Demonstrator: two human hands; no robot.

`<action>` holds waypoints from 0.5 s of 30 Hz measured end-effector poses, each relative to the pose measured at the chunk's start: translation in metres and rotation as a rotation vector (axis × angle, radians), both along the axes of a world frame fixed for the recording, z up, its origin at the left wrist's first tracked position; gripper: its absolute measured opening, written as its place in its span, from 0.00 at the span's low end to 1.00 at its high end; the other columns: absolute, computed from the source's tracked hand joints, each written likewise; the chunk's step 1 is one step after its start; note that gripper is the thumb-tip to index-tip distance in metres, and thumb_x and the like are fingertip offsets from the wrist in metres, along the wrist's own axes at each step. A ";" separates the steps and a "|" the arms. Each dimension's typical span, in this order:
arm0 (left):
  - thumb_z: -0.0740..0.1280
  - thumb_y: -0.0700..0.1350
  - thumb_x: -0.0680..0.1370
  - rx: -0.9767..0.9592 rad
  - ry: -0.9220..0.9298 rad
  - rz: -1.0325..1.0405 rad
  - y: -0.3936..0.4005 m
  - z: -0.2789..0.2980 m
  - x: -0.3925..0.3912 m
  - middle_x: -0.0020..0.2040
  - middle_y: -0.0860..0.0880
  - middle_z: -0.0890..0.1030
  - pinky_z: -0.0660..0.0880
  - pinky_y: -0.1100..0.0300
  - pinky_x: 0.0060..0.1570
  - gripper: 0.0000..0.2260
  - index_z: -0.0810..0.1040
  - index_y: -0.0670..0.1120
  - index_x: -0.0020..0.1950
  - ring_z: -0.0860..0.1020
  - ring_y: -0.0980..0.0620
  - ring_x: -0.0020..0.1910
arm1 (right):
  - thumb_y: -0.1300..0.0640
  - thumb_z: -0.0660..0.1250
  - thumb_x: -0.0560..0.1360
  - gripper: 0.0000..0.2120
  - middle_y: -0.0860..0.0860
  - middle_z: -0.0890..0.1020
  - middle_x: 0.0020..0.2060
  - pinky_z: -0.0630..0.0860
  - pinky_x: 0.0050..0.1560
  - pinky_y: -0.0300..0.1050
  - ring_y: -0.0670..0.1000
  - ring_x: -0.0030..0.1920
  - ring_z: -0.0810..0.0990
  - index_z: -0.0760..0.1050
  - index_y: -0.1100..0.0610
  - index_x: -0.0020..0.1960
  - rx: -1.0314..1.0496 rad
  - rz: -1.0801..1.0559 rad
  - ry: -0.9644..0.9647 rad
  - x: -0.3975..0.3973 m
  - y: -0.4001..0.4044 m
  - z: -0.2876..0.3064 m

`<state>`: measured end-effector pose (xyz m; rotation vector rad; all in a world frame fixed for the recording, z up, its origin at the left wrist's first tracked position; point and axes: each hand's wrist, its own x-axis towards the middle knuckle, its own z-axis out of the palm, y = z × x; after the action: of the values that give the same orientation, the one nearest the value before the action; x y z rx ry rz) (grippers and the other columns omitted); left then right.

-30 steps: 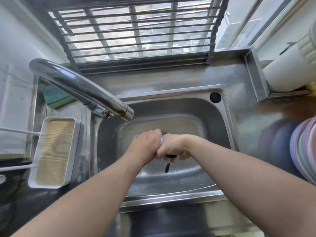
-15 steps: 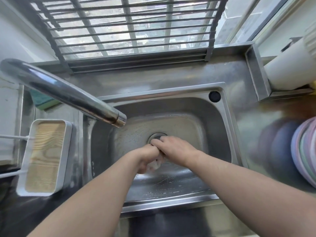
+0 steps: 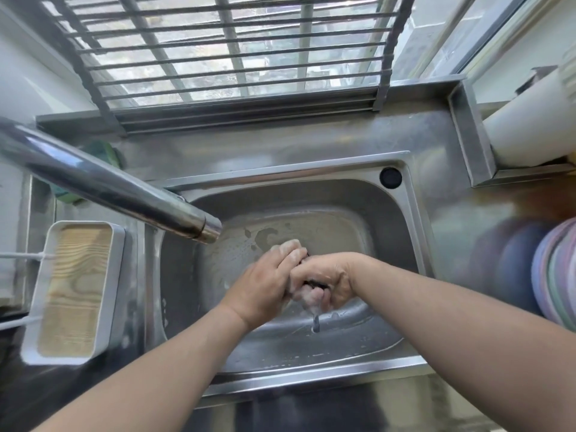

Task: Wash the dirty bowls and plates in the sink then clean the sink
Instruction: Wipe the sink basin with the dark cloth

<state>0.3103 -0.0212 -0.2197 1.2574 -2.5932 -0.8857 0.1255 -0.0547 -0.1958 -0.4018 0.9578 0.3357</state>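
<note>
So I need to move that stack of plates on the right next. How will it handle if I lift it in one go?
The stack of plates holds several thin rims, so it is probably heavy. The worktop shines, perhaps wet, so the plates may be slippery and slide against each other. Both hands look soapy: rinse them first.

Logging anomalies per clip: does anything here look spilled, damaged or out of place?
Nothing stands out. Both hands are clasped together, soapy, over the sink. The right hand grips a small dark item, too hidden to identify. Stacked plates sit at right.
</note>
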 end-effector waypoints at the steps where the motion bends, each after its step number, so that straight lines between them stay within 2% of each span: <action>1: 0.66 0.44 0.75 0.006 -0.012 0.018 -0.002 -0.001 -0.004 0.63 0.44 0.77 0.81 0.46 0.53 0.19 0.74 0.46 0.66 0.79 0.39 0.58 | 0.54 0.64 0.71 0.15 0.49 0.66 0.22 0.51 0.22 0.35 0.45 0.22 0.61 0.68 0.53 0.27 -0.044 0.100 -0.004 0.003 -0.001 0.000; 3: 0.69 0.39 0.73 0.043 -0.125 0.093 -0.012 0.004 -0.011 0.50 0.42 0.75 0.76 0.45 0.37 0.09 0.73 0.43 0.52 0.78 0.36 0.45 | 0.55 0.66 0.67 0.08 0.51 0.68 0.25 0.52 0.29 0.39 0.48 0.26 0.62 0.69 0.55 0.33 -0.181 0.210 0.048 0.010 -0.005 0.008; 4: 0.69 0.36 0.73 0.083 -0.207 0.126 -0.017 0.006 -0.014 0.48 0.41 0.75 0.72 0.46 0.36 0.10 0.70 0.44 0.49 0.78 0.36 0.43 | 0.58 0.65 0.68 0.04 0.51 0.69 0.26 0.55 0.30 0.41 0.49 0.26 0.64 0.70 0.55 0.37 -0.259 0.202 0.089 0.013 -0.007 0.011; 7: 0.67 0.37 0.77 0.202 -0.458 0.204 -0.027 0.014 -0.022 0.53 0.43 0.78 0.67 0.50 0.41 0.12 0.65 0.48 0.50 0.78 0.38 0.48 | 0.65 0.63 0.74 0.06 0.50 0.70 0.26 0.61 0.26 0.38 0.48 0.24 0.66 0.71 0.55 0.44 -0.515 0.246 0.190 0.024 -0.012 0.015; 9: 0.65 0.39 0.79 0.245 -0.515 0.248 -0.030 0.011 -0.026 0.55 0.44 0.81 0.68 0.52 0.42 0.07 0.71 0.48 0.53 0.81 0.39 0.52 | 0.65 0.65 0.74 0.07 0.51 0.73 0.27 0.65 0.23 0.37 0.52 0.25 0.70 0.71 0.57 0.39 -0.771 0.444 0.247 0.031 -0.011 0.011; 10: 0.64 0.40 0.79 0.248 -0.544 0.258 -0.029 0.010 -0.026 0.56 0.45 0.82 0.70 0.53 0.43 0.08 0.74 0.48 0.57 0.82 0.39 0.54 | 0.63 0.65 0.74 0.07 0.53 0.77 0.30 0.69 0.24 0.41 0.55 0.29 0.74 0.72 0.57 0.38 -0.888 0.545 0.290 0.035 -0.009 0.007; 12: 0.65 0.43 0.78 0.247 -0.607 0.253 -0.027 0.007 -0.026 0.56 0.46 0.84 0.72 0.54 0.43 0.13 0.78 0.49 0.62 0.83 0.41 0.54 | 0.60 0.66 0.76 0.05 0.55 0.82 0.40 0.75 0.31 0.46 0.58 0.38 0.79 0.76 0.57 0.42 -1.021 0.664 0.404 0.038 -0.007 0.006; 13: 0.65 0.44 0.77 0.266 -0.614 0.261 -0.026 0.005 -0.025 0.55 0.47 0.84 0.73 0.55 0.43 0.14 0.80 0.51 0.62 0.84 0.41 0.53 | 0.60 0.66 0.78 0.03 0.55 0.82 0.44 0.75 0.36 0.46 0.59 0.42 0.80 0.77 0.55 0.46 -1.049 0.699 0.449 0.037 -0.005 0.005; 15: 0.63 0.44 0.76 0.379 -0.605 0.321 -0.028 0.007 -0.027 0.53 0.47 0.85 0.74 0.55 0.42 0.12 0.81 0.50 0.57 0.83 0.41 0.51 | 0.62 0.64 0.79 0.08 0.56 0.83 0.52 0.75 0.45 0.46 0.60 0.51 0.83 0.80 0.55 0.55 -1.094 0.717 0.523 0.034 -0.002 -0.002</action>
<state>0.2830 -0.0488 -0.2127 2.2789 -2.5582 -1.0958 0.1596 -0.0564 -0.1979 -1.7439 1.4469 0.5585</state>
